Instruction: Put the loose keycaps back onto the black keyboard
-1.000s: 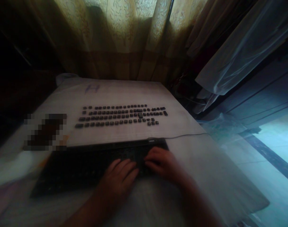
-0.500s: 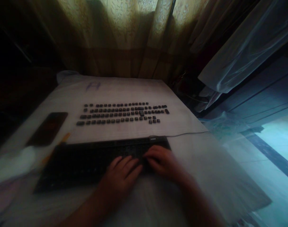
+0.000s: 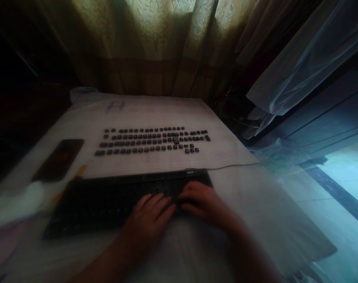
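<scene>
A black keyboard point(image 3: 114, 200) lies slantwise on the white-covered table, its surface too dark to make out single keys. My left hand point(image 3: 152, 214) rests on its lower edge, fingers stretched out and lying flat. Beside it my right hand point(image 3: 204, 202) is on the keyboard's right part, thumb and fingers pressed together. Whatever is between those fingertips, if anything, is too small and dark to name. Beyond the keyboard, several loose black keycaps point(image 3: 146, 149) are laid out in rows.
To the left lies a dark phone point(image 3: 59, 159), with an orange strip-like tool point(image 3: 81, 171) near the keyboard's corner. A blurred white object point(image 3: 20, 202) sits at the left edge. The keyboard's cable point(image 3: 232, 166) runs right across the table point(image 3: 155, 108). Curtains point(image 3: 149, 47) hang behind.
Both hands stay at nearly the same place on the keyboard. My right hand's fingers have shifted very slightly; the keyboard and keycaps have not moved.
</scene>
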`<state>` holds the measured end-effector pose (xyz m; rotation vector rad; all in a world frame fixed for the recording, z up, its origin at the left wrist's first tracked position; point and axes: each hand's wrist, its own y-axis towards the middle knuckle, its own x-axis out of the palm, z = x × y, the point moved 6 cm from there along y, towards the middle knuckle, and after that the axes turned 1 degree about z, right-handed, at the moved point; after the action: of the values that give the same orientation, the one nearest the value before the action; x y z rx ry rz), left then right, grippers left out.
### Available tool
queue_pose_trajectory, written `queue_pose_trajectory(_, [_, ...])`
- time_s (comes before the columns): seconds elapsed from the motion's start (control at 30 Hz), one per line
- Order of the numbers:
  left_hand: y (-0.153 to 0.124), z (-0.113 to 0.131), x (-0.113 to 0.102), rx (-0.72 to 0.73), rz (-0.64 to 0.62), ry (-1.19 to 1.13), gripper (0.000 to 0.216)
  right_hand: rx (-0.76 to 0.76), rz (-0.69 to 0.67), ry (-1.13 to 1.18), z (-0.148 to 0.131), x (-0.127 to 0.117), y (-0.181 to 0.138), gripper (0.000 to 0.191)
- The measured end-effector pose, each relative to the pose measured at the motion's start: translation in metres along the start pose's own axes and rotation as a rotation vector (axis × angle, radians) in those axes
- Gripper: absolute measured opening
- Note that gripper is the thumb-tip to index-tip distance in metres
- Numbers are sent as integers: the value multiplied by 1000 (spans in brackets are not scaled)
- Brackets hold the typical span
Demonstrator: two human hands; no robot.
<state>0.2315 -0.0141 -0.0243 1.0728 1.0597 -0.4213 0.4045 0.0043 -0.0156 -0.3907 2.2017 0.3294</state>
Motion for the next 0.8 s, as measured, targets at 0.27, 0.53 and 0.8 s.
queue_pose_trajectory(0.27, [-1,0,0,0,-4,4,33,21,74,-43,1,0,2,12])
queue_pose_trajectory(0.53, [-3,-1,3,-2,-20,0,34,47,115,-99,0,3,2,14])
queue_pose_trajectory(0.8, [-3,-1,3,6,-29,4,34,60,150,23,11,3,1,17])
